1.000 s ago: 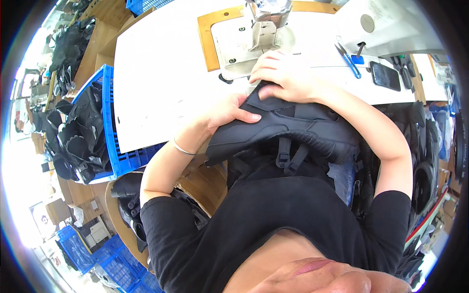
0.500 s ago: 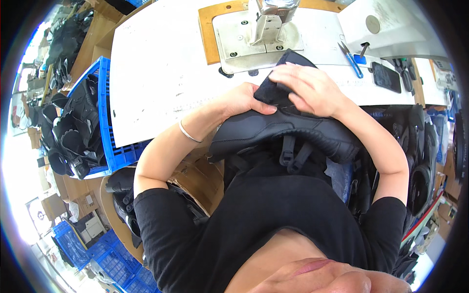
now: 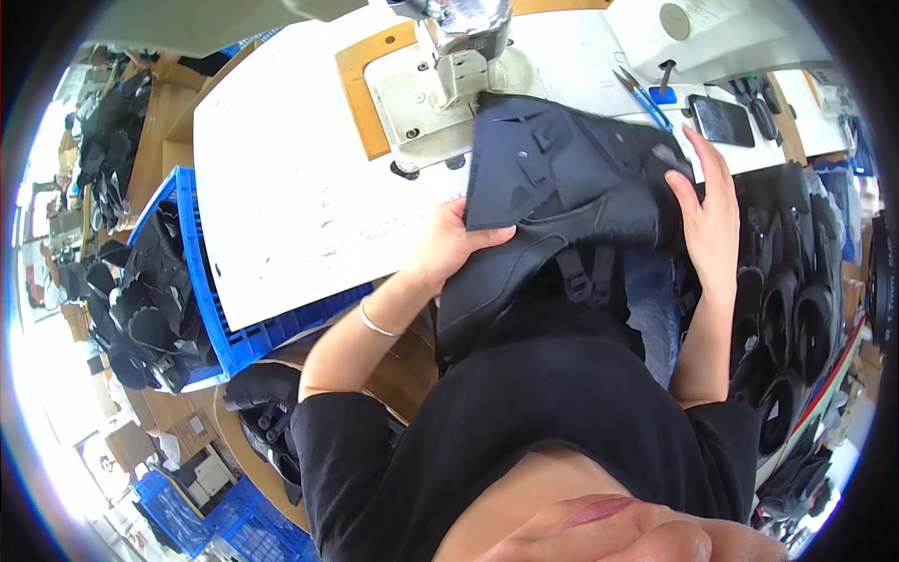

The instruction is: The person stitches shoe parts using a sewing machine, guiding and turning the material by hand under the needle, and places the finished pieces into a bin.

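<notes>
A black boot upper [image 3: 585,169] with stitched panels is spread from the sewing machine's bed toward my lap. Its wide flap lies opened out, with one corner beneath the machine head. My left hand [image 3: 456,245] pinches the flap's near-left edge, thumb on top and fingers underneath. At the right side of the upper, my right hand [image 3: 709,211] is open, thumb and fingers apart beside the edge. Black straps with buckles [image 3: 582,276] hang from the lower part, near my shirt.
The sewing machine [image 3: 464,61] stands on a white table [image 3: 281,187]. Blue snips [image 3: 646,101] and a phone [image 3: 722,122] lie at the far right. A blue crate [image 3: 208,281] of black pieces stands left, and several black boot uppers [image 3: 782,281] hang or stand right.
The upper's flap has been unfolded and spread flat toward the machine. My right hand has come off the flap and moved right; my left hand has slid slightly nearer me, still gripping.
</notes>
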The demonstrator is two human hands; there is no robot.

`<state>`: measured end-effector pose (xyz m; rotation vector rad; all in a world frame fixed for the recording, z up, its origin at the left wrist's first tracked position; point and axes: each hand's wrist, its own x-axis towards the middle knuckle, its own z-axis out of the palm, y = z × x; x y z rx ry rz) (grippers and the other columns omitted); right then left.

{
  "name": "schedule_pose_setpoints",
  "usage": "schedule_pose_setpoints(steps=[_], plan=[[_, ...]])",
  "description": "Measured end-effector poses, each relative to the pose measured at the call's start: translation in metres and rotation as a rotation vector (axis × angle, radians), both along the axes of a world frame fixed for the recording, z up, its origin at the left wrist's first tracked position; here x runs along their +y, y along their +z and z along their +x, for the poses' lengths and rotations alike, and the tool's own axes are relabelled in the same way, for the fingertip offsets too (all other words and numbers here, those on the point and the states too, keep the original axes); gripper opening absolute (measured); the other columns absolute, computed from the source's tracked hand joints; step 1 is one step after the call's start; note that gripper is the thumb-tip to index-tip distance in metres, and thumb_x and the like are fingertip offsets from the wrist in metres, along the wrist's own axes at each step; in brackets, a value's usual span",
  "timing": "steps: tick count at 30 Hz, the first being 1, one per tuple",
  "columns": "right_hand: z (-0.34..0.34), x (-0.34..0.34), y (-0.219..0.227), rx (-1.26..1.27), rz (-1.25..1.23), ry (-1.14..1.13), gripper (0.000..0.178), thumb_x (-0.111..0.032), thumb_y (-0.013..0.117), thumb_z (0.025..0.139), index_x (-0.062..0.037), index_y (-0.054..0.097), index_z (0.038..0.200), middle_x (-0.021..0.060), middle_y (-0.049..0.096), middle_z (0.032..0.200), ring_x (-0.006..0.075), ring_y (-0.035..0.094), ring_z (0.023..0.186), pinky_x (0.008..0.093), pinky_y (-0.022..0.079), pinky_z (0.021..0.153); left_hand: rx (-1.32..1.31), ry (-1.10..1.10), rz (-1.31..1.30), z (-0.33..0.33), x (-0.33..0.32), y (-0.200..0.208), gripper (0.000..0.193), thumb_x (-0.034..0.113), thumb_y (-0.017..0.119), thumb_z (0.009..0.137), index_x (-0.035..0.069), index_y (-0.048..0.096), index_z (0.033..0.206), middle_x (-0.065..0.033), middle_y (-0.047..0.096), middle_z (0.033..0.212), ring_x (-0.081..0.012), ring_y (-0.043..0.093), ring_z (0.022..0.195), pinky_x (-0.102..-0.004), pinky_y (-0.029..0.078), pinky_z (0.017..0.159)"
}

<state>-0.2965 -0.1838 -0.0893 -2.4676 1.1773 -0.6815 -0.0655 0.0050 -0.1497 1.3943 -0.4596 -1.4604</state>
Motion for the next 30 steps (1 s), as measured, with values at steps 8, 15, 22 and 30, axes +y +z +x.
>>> schedule_pose_setpoints(steps=[8,15,22,30], plan=[[0.008,-0.008,-0.071,-0.529,0.196,-0.053,0.046,-0.018,0.062,0.089,-0.0018,0.050,0.131,0.0140,0.055,0.129,0.0240,0.049,0.122,0.0324,0.032,0.105,0.825,-0.078,-0.540,0.010,0.017,-0.019,0.057,0.028,0.053,0.092,-0.005,0.037,0.135,-0.0181,0.051,0.132,-0.0293,0.051,0.121,-0.0412,0.040,0.103],[0.016,-0.008,-0.069,-0.631,0.113,-0.005,0.042,-0.019,0.062,0.089,-0.0022,0.055,0.126,0.0142,0.058,0.123,0.0242,0.051,0.119,0.0348,0.032,0.106,0.758,0.172,-0.285,0.001,-0.004,-0.024,0.053,0.042,0.037,0.100,0.001,0.044,0.134,-0.0134,0.053,0.130,-0.0244,0.052,0.119,-0.0397,0.040,0.104],[0.027,0.050,-0.027,-0.249,-0.292,0.270,0.038,-0.017,0.071,0.078,-0.0088,0.062,0.113,0.0064,0.061,0.110,0.0257,0.056,0.101,0.0377,0.042,0.091,0.694,0.294,-0.236,-0.014,-0.016,-0.015,0.058,0.047,0.037,0.099,0.000,0.044,0.133,-0.0135,0.055,0.128,-0.0246,0.057,0.112,-0.0377,0.049,0.094],[0.075,0.010,-0.049,-0.051,-0.401,0.771,0.041,-0.016,0.071,0.073,-0.0079,0.064,0.112,0.0059,0.064,0.113,0.0228,0.061,0.102,0.0353,0.052,0.087,0.369,0.369,-0.135,-0.015,-0.012,-0.019,0.031,0.021,0.052,0.096,-0.003,0.056,0.116,-0.0102,0.065,0.103,-0.0179,0.066,0.084,-0.0296,0.057,0.074]])
